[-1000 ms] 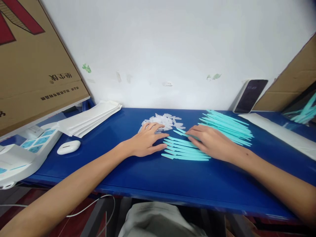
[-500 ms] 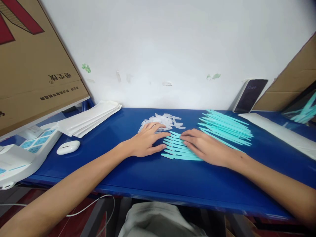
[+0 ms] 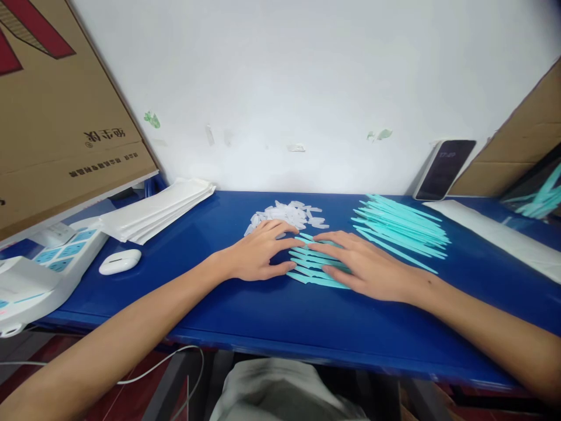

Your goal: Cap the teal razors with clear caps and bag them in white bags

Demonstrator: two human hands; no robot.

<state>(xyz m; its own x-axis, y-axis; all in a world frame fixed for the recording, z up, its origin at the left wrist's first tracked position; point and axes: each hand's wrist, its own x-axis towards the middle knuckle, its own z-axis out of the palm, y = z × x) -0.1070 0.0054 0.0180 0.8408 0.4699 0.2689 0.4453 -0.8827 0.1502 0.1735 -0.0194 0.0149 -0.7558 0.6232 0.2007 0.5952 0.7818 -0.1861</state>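
Note:
Several turquoise eyebrow razors lie side by side in a row on the blue table. My left hand is at their left ends, its fingers apart and the thumb and index fingertip touching or just over the tips. From the right, my right hand lies over the row with fingers stretched out, hiding the razors' right ends. Neither hand grips anything. Behind my left hand is a heap of small translucent white caps. A larger pile of turquoise razors lies beyond my right hand.
To the left are a stack of white sleeves, a white earbud case, a power strip and a big cardboard box. A phone leans on the wall at the right, near a white strip.
My right hand's fingers have spread and reached further left over the row, nearer my left fingertips. My left hand has barely moved.

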